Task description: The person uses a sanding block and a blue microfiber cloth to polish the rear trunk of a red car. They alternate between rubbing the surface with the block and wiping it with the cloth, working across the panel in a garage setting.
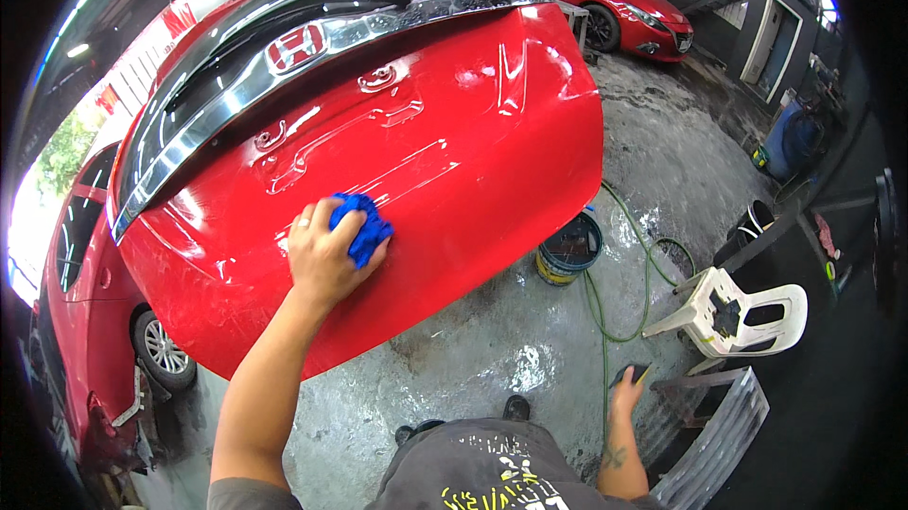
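Note:
A glossy red car tailgate (473,169) spreads out before me, with a chrome strip (397,16) and dark glass along its upper part. My left hand (326,250) is closed around a crumpled blue cloth (367,231) and presses it to the red panel, below the molded recess for the plate. Low on the right, away from the car, my right hand (625,398) grips a small dark flat piece (632,375) with a yellow edge. Its exact kind is too small to tell.
A bucket of dark water (570,245) stands under the panel's right edge, with a green hose (648,273) looping over the wet concrete beside it. Further right are a white plastic chair (771,316) and a grey ridged panel (719,444). Red cars stand left (99,302) and behind (624,4).

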Tool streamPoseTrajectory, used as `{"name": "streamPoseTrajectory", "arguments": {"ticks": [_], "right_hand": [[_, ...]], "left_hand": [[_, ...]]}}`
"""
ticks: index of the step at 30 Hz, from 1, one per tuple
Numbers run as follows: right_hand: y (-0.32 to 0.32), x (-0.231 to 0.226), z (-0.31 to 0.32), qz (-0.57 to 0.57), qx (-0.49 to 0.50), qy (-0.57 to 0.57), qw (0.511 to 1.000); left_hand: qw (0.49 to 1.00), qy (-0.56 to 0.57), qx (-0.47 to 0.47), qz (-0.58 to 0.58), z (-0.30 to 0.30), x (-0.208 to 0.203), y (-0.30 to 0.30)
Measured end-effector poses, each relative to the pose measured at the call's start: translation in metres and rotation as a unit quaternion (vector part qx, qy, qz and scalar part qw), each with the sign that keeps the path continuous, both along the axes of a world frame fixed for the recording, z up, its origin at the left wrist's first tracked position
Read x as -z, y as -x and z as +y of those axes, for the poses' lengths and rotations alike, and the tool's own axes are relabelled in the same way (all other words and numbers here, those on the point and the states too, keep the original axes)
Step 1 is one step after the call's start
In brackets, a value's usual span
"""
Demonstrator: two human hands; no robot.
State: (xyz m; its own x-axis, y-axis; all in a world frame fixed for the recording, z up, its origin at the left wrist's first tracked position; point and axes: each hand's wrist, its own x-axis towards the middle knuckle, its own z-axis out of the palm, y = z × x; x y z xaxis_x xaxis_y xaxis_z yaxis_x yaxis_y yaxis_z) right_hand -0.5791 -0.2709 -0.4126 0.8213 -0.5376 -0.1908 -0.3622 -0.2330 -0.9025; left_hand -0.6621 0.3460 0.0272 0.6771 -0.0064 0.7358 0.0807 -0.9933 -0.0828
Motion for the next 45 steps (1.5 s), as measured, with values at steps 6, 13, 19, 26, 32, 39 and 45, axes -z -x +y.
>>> {"name": "streamPoseTrajectory", "arguments": {"ticks": [6, 13, 19, 26, 32, 39, 45], "right_hand": [[-0.005, -0.086, 0.041, -0.047, -0.225, -0.073, 0.971], [-0.069, -0.200, 0.118, -0.118, -0.338, -0.159, 0.920], [-0.052, -0.283, 0.226, -0.125, -0.434, -0.375, 0.809], [-0.011, -0.346, 0.330, -0.117, -0.657, -0.232, 0.708], [0.010, -0.395, 0.396, -0.224, -0.740, -0.044, 0.633], [0.006, -0.421, 0.464, -0.078, -0.851, -0.182, 0.487], [-0.136, -0.513, 0.485, -0.588, -0.717, -0.007, 0.375]], "left_hand": [[0.999, -0.020, 0.029, 0.033, -0.014, -0.023, -0.139], [0.995, 0.089, -0.030, 0.022, -0.075, -0.011, -0.150], [0.851, 0.491, 0.177, 0.063, -0.137, 0.065, -0.010], [0.604, 0.787, 0.111, 0.056, -0.125, 0.123, 0.078], [0.774, 0.632, -0.009, -0.032, -0.101, 0.094, 0.142], [0.537, 0.787, 0.121, -0.279, -0.124, 0.062, 0.135], [0.771, 0.463, -0.253, -0.356, -0.127, 0.077, 0.127]]}}
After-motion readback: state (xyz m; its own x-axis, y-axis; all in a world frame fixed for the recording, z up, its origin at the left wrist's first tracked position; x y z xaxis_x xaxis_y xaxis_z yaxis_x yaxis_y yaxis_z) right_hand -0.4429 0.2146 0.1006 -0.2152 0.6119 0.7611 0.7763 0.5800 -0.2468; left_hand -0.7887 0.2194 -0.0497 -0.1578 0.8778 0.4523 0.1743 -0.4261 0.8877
